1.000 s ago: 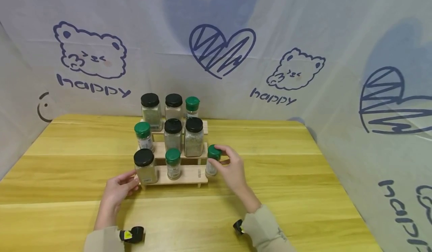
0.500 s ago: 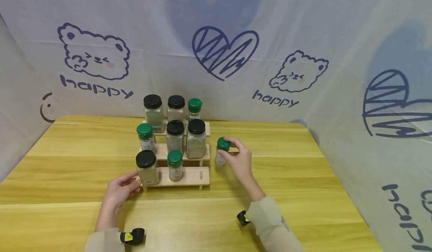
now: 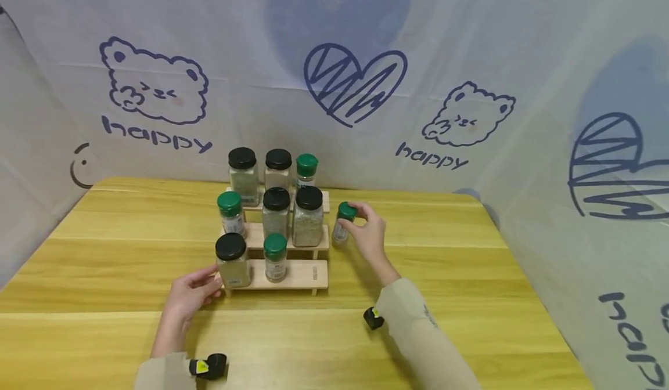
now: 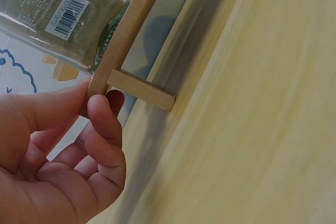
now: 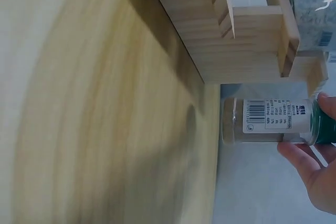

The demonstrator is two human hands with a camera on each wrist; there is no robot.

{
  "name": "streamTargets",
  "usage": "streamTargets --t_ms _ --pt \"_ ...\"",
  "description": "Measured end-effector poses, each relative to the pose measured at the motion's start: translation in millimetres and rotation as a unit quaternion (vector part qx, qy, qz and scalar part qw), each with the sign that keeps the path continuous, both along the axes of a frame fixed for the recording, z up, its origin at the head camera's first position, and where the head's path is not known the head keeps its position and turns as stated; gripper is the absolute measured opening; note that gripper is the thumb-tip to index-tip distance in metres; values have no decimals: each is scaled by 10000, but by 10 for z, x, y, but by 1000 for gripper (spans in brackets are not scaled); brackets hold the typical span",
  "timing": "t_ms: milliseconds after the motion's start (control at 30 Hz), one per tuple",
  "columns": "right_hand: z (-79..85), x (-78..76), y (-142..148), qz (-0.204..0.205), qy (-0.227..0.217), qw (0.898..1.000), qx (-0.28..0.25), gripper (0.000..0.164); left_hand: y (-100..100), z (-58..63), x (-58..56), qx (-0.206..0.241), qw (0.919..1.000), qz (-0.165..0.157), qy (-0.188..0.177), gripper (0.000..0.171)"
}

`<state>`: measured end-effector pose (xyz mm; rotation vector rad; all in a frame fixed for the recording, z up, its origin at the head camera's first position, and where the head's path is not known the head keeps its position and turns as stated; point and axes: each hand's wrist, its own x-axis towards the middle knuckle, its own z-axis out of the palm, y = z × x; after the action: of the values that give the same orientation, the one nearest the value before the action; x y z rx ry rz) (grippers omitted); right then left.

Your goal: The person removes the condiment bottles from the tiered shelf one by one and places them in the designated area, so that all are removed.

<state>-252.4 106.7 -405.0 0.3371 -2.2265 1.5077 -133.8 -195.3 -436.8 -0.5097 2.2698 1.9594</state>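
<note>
Note, right of centre, the green-lidded jar point(image 3: 341, 231) pinched in the right hand point(image 3: 369, 236), shifted since half a second ago nearer the middle shelf point(image 3: 254, 236) of the rack point(image 3: 303, 274), suggesting a transfer under way, and, at lower left, that rack gripped by the left hand point(image 3: 188, 294).

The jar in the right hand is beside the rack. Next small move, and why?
I'd probably lower the jar straight onto the table beside the rack: the right hand grips it near its green cap, and it hangs roughly upright, clear of both.
</note>
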Motion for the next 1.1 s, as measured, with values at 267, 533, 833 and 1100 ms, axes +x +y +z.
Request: streamTargets --t_ms 267,533,833,1100 --pt "-55 -152 -68 -92 -120 9999 -22 32 -7 -14 -10 46 10000 5 30 46" --pt "-95 -232 -112 -127 -205 9997 -52 32 -13 -21 -13 21 10000 14 9 45" --pt "-135 -269 -109 -152 -419 9990 29 32 -9 -45 -16 -12 10000 26 26 45" --pt "-159 -299 -130 -213 -540 9983 45 32 -14 -39 -12 48 10000 31 40 45"
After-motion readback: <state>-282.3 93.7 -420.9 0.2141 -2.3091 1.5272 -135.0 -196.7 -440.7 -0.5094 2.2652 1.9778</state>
